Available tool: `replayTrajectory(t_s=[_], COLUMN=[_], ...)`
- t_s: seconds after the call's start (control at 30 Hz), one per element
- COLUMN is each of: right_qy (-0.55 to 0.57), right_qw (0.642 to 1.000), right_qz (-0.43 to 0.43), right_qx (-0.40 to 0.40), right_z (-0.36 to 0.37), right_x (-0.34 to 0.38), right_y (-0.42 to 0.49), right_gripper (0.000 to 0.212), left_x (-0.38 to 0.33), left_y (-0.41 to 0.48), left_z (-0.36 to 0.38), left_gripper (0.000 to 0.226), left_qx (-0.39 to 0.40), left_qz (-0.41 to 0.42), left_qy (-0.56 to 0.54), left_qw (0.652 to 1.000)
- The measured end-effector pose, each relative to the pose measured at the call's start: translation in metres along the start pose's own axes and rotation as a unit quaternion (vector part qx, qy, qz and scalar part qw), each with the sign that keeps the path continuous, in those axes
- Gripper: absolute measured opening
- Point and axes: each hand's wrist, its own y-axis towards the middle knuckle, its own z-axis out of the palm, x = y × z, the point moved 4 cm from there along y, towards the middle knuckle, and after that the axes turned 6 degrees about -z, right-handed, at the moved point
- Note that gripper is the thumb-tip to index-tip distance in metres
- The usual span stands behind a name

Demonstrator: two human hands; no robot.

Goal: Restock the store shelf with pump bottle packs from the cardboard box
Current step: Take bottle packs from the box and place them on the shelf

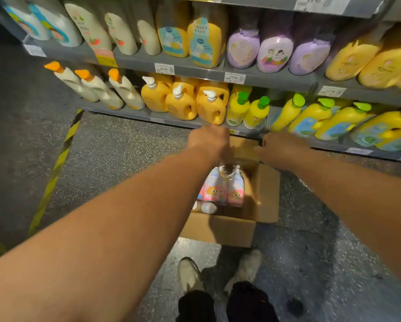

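One likely heavy, slick-wrapped pump bottle pack hung by its necks beneath the left hand's clenched fingers; the right hand's were too blurred to read.

Light is dim and warm and seems to fall from above the cardboard box. The shelf beyond the box is the brightest area, its yellow bottles strongly saturated, while the floor far left of the box drops to near black. A soft shadow lies on the near side of the box, around the shoes. Motion blur smears the left hand and right hand above the box, and the pump bottle pack the left hand grips. The green-capped bottles far right of the box streak, and shelf edges bow with wide-angle distortion.
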Motion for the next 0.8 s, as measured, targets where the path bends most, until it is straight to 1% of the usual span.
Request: replayTrajectory(t_s=[0.1,0.2,0.27,0.37,0.47,0.53,0.63,0.7,0.8], right_qy=[0.012,0.023,0.036,0.056,0.051,0.065,0.082,0.095,0.118], right_qw=[1.000,0.999,0.998,0.996,0.994,0.991,0.984,0.982,0.983], right_qz=[-0.006,-0.013,-0.012,-0.004,-0.010,-0.002,0.015,0.012,0.012], right_qx=[0.021,0.033,0.046,0.066,0.097,0.121,0.158,0.161,0.142], right_z=[0.025,0.046,0.063,0.097,0.142,0.172,0.210,0.233,0.268], right_x=[-0.004,-0.007,-0.010,-0.013,-0.010,-0.006,0.003,0.012,0.026], right_y=[0.013,0.029,0.041,0.063,0.083,0.095,0.106,0.120,0.147], right_gripper=[0.032,0.037,0.037,0.031,0.019,0.021,0.031,0.031,0.029], left_x=[-0.004,-0.006,-0.007,-0.005,0.003,0.011,0.028,0.040,0.063], left_y=[0.013,0.027,0.038,0.057,0.078,0.089,0.101,0.114,0.131], left_z=[0.028,0.052,0.068,0.096,0.142,0.175,0.214,0.241,0.282], left_gripper=[0.043,0.046,0.044,0.043,0.040,0.040,0.042,0.039,0.036], left_qx=[0.019,0.034,0.042,0.055,0.089,0.110,0.130,0.138,0.109], left_qz=[0.014,0.010,0.000,-0.020,-0.030,-0.035,-0.039,-0.043,-0.063], left_qy=[0.022,0.016,0.009,-0.011,-0.039,-0.047,-0.054,-0.061,-0.088], left_qw=[0.999,0.999,0.999,0.998,0.995,0.992,0.989,0.988,0.988])
